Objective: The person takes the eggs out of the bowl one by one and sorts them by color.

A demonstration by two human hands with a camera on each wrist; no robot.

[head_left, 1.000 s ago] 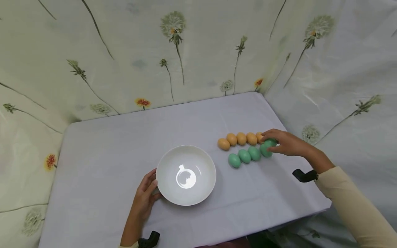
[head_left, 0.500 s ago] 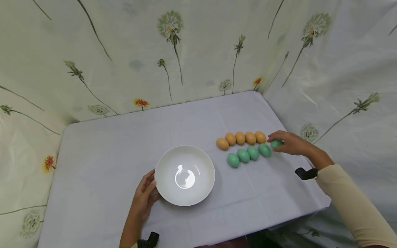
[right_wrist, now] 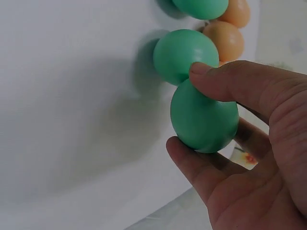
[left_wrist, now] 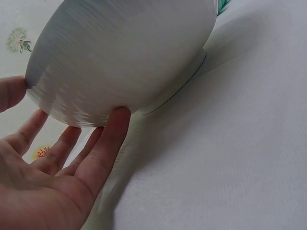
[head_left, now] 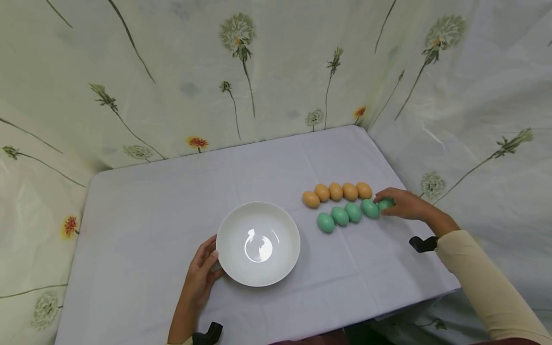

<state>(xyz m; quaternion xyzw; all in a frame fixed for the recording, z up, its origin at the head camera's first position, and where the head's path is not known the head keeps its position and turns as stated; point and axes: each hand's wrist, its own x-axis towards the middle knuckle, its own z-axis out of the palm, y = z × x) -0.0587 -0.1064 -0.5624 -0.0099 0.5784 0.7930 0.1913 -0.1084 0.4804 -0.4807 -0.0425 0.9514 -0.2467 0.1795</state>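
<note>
My left hand [head_left: 203,270] steadies the white bowl [head_left: 258,278] at its left side, its fingertips spread along the outer wall [left_wrist: 124,57]. The bowl stands on the table with nothing inside it. On the right, my right hand [head_left: 403,203] pinches a green egg [right_wrist: 204,117] between thumb and fingers. That egg stands at the right end of a row of green eggs [head_left: 339,216] and touches the neighbouring green egg [right_wrist: 180,55]. Just behind runs a row of orange eggs [head_left: 335,191].
A white cloth covers the table [head_left: 172,206]. Flower-printed curtains [head_left: 276,72] hang behind the table and along both sides. The table's front edge lies close to the person's body. Dark devices [head_left: 422,244] are strapped at both wrists.
My right hand has brought the held green egg away from above the row's end, right and then down beside the last green egg. My left hand and the bowl stay put.
</note>
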